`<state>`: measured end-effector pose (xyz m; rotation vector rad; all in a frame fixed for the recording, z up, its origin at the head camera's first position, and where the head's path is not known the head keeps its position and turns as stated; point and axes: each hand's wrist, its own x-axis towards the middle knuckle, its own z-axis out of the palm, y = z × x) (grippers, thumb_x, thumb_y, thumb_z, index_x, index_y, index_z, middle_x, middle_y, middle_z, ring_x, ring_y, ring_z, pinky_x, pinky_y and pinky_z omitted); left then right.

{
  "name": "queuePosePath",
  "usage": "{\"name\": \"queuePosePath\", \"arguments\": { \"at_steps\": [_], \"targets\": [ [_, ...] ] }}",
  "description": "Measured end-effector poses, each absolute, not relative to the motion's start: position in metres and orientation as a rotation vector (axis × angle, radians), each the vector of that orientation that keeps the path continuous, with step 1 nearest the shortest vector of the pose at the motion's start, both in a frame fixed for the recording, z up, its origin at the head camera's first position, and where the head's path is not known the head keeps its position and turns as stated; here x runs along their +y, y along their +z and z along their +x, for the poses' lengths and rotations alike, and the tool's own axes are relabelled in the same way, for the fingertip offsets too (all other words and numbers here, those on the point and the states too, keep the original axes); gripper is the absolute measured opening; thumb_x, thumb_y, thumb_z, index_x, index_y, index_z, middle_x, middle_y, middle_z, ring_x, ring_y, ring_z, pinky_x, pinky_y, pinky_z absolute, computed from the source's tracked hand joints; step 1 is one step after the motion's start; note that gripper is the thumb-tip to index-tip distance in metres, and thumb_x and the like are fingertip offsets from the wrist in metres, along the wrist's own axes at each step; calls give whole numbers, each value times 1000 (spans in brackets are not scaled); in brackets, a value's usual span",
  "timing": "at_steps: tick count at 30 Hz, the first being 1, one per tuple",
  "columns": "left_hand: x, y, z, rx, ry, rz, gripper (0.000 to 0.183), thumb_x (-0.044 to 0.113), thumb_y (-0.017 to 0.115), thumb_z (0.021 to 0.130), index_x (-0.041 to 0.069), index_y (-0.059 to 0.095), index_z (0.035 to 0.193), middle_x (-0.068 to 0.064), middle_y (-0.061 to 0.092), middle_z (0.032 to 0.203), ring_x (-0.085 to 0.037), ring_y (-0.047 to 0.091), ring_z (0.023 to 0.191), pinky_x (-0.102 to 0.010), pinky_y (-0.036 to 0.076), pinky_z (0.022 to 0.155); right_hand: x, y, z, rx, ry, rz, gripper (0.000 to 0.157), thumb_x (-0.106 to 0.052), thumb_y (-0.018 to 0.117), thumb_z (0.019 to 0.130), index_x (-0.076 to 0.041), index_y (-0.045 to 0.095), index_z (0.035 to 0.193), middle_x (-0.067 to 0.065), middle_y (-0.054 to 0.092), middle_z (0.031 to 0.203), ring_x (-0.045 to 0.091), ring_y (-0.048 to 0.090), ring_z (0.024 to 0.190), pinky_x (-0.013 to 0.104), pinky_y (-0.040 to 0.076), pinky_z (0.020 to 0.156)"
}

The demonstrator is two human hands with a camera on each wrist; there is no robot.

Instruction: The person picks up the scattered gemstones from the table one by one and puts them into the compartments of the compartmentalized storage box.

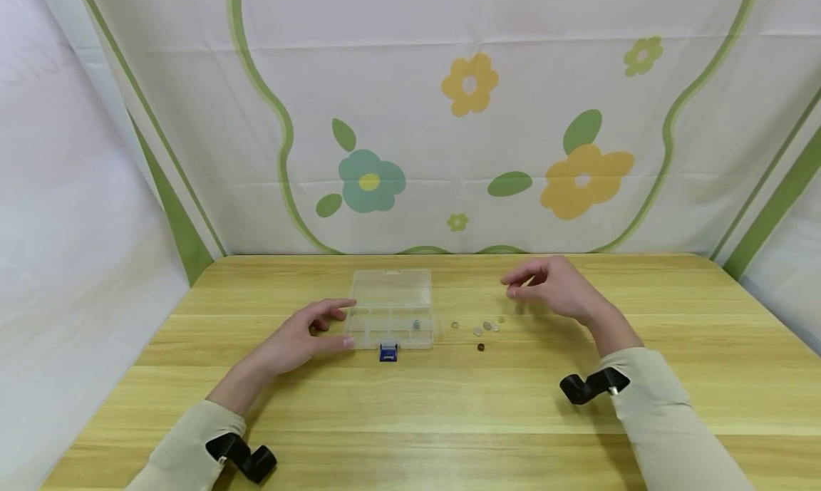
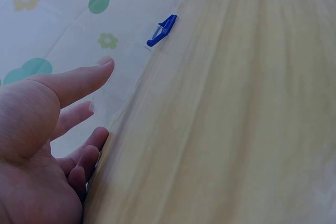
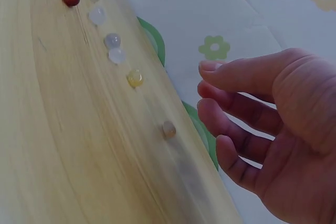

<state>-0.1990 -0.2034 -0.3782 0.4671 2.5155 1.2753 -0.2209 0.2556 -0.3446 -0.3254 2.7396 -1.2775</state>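
The left hand is spread, thumb and forefinger well apart at the left edge of a clear plastic compartment box, gripping nothing; whether it touches is unclear. The box's lid lies open on the far side, its blue plastic latch near. A small blue-green bead sits in a right-end compartment. The right hand, loosely curled and holding nothing visible, hovers beyond a round dark red bead and several pale translucent beads, right of the box.
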Motion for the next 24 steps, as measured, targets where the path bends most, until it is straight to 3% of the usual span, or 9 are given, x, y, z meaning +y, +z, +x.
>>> {"name": "queuePosePath", "arguments": {
  "at_steps": [24],
  "targets": [
    [-203,-377,-198,2514,1280,463,68,37,80,96,23,52,157,-13,56,148,-29,46,120,-41,40,95,272,-361,-226,2623,-1191,-316,23,-14,83,92,-7,81,115,9,78,106,18,68,95,26,56,81]
  ]
}}
